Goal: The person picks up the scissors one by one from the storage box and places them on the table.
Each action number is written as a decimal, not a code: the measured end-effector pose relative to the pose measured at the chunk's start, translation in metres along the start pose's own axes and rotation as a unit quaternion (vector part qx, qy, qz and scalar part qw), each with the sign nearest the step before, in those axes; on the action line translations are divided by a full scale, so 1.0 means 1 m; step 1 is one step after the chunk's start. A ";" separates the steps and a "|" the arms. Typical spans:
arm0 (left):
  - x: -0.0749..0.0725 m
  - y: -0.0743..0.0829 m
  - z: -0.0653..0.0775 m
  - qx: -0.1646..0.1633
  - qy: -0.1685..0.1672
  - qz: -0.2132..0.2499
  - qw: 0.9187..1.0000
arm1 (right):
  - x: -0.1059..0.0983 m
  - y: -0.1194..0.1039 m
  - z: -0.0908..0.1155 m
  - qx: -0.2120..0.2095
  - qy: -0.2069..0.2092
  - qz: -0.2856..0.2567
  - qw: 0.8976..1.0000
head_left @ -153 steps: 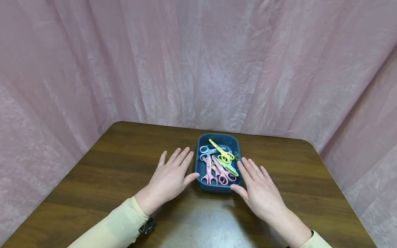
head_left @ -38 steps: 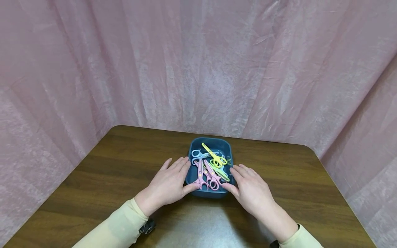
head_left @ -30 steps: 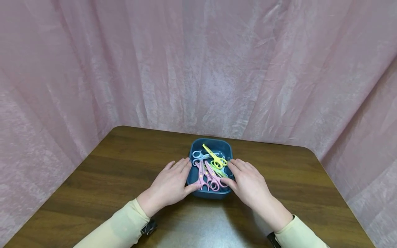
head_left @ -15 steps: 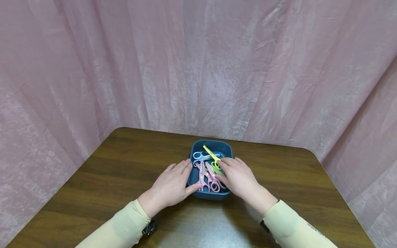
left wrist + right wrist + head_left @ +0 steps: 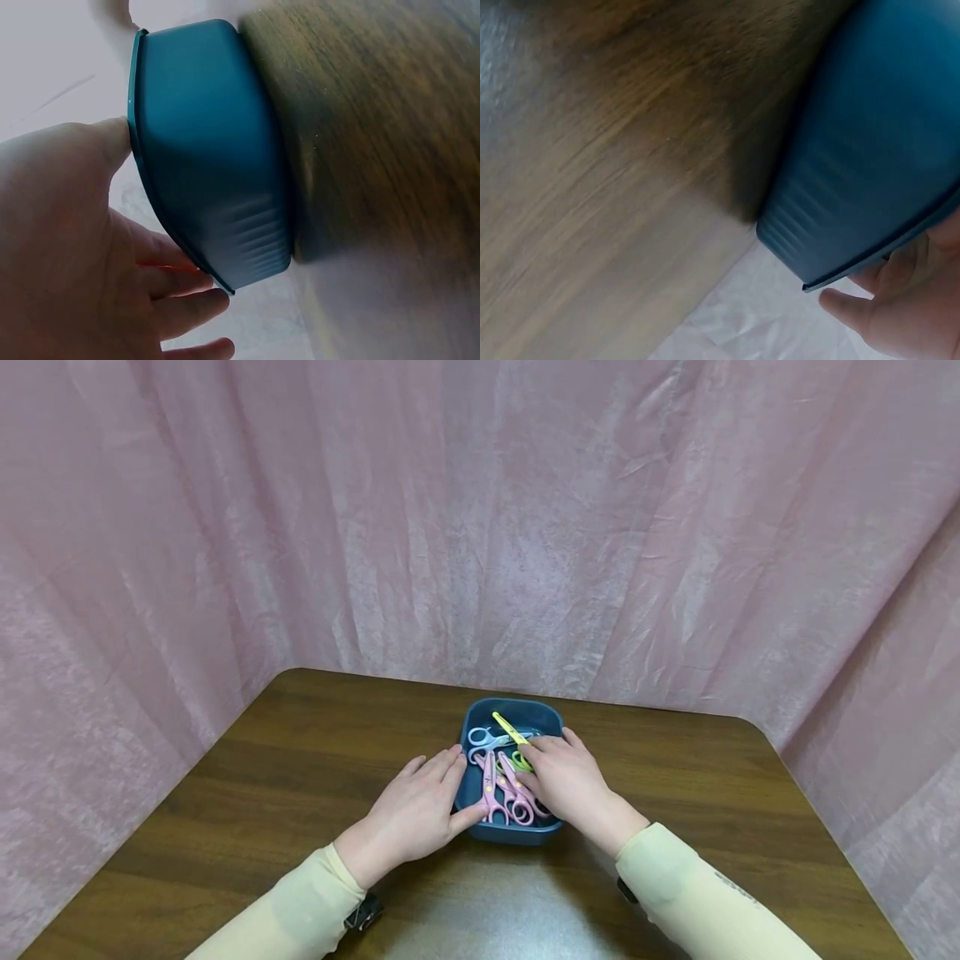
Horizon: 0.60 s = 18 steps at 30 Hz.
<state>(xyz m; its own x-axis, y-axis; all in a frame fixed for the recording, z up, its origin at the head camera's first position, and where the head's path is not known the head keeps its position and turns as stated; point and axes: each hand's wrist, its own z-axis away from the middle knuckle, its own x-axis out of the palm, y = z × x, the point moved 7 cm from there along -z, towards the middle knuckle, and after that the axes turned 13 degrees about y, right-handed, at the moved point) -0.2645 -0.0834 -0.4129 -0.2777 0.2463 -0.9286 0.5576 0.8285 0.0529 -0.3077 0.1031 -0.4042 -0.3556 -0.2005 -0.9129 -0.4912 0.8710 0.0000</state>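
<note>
A dark blue box (image 5: 513,835) of small scissors stands on the table. My left hand (image 5: 416,806) rests along its left rim, fingers straight, thumb over the near left corner. The left wrist view has the box's side wall (image 5: 210,135) by the fingers. My right hand (image 5: 570,781) reaches in over the right rim, index fingertip at the yellow scissors (image 5: 507,727); their handles are hidden under it, so a grip cannot be made out. Pink scissors (image 5: 490,777), light blue scissors (image 5: 480,737) and a green handle (image 5: 521,762) lie around. In the right wrist view the box wall (image 5: 870,150) hides most fingers.
The brown wooden table (image 5: 300,752) has rounded far corners. Pink curtains (image 5: 525,527) hang behind it and along both sides. A dark wrist device (image 5: 363,912) shows under the left sleeve.
My right hand has moved left from the box's right rim to over the scissors inside. Earlier, both hands came to the box and it shifted left. Lately the left hand stays nearly still.
</note>
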 end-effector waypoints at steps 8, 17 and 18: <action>0.000 -0.001 0.001 0.002 -0.002 -0.006 1.000 | 0.012 0.003 -0.009 0.017 -0.013 0.024 0.999; -0.001 0.000 0.001 0.006 0.002 0.004 1.000 | 0.024 0.004 -0.016 0.028 -0.035 0.064 0.997; -0.001 0.000 0.001 0.006 0.003 0.006 1.000 | 0.025 0.005 -0.017 0.030 -0.037 0.066 0.997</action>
<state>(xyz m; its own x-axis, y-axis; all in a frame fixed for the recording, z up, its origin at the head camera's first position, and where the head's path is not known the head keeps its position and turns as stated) -0.2632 -0.0839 -0.4119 -0.2760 0.2590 -0.9256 0.5706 0.8191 0.0590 -0.3320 0.0947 -0.4201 -0.3527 -0.0505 -0.9344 -0.3956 0.9130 0.1000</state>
